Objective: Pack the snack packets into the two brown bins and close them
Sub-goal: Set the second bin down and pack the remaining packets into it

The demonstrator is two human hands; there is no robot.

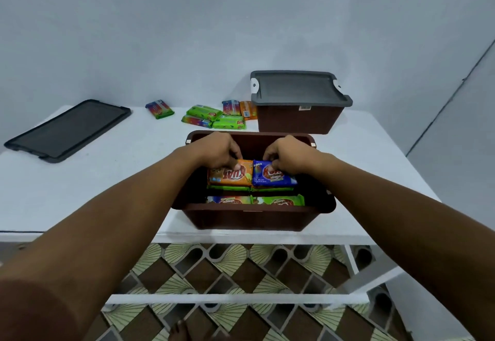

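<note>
The open brown bin (249, 218) sits at table centre. Inside, the left hand (218, 153) pinches a glossy orange packet (230, 177). At its 3 o'clock, the right hand (290, 157) pinches a blue packet (270, 178).

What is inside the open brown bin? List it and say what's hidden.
The left hand pinches an orange packet, the right hand a blue packet, both atop green packets; two more packets lie nearer the front. Lower layers are covered.

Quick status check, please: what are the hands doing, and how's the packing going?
Left hand grips orange packet, right hand grips blue packet, inside open bin. Far bin lidded. Loose packets wait on table. Nothing blocking.
</note>
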